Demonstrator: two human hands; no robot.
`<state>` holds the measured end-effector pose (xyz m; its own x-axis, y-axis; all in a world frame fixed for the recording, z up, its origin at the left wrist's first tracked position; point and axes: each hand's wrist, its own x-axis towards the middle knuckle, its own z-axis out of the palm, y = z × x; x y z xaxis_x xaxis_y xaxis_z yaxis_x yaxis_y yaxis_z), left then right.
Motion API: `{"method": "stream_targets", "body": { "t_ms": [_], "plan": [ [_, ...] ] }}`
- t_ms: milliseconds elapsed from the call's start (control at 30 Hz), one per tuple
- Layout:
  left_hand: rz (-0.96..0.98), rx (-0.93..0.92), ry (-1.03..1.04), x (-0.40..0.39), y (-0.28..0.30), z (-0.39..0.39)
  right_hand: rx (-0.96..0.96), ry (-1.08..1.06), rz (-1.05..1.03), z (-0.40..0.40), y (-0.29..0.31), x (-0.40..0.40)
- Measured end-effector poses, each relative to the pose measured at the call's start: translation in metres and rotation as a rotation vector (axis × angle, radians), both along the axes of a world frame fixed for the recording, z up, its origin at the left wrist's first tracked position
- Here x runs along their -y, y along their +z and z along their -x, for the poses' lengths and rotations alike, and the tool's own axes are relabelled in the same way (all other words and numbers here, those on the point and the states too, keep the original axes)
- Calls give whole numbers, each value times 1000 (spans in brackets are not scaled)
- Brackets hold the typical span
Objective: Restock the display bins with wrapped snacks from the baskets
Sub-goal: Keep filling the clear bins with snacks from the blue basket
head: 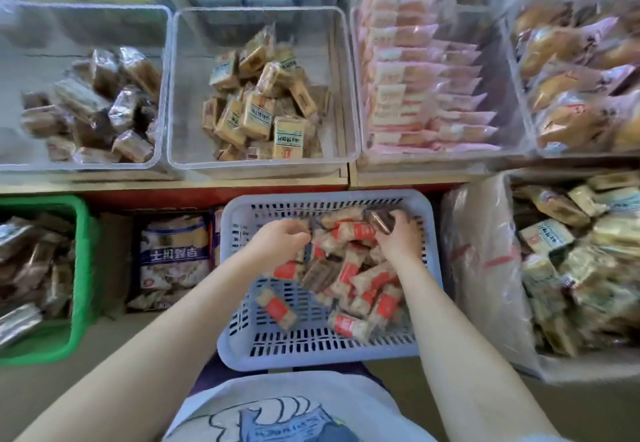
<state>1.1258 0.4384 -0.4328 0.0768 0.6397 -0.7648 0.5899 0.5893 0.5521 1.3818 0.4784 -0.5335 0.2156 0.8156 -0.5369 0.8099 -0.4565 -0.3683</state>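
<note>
I have both hands down in the pale blue plastic basket with slots (242, 303), because that is where the red-and-white wrapped snack bars (346, 270) are piled, with a few brown ones mixed in. My right hand (398, 233) is curled round a dark brown wrapped snack (378, 221) at the far side of the pile. My left hand (278, 237) is bent over the pile, fingers curled; I cannot tell if it has hold of one. I think I am sorting the brown ones out. Above the basket sit clear plastic display bins: one with yellow square packs (263, 112), one with dark brown packs (93, 105). A green plastic basket (81, 268) stands to the left. The bin walls stand between the basket and those piles.
</note>
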Motion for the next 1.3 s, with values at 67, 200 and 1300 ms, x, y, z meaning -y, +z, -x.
{"method": "stream_targets", "body": {
  "t_ms": [67,200,1300],
  "plan": [
    [-22,-3,45,-4,1,-12,-158,-84,41,2,13,5],
    [-57,61,173,-8,7,-24,-767,-448,229,21,61,24],
    [-611,-626,-23,52,6,263,-132,883,-388,527,129,-115]
  ]
}}
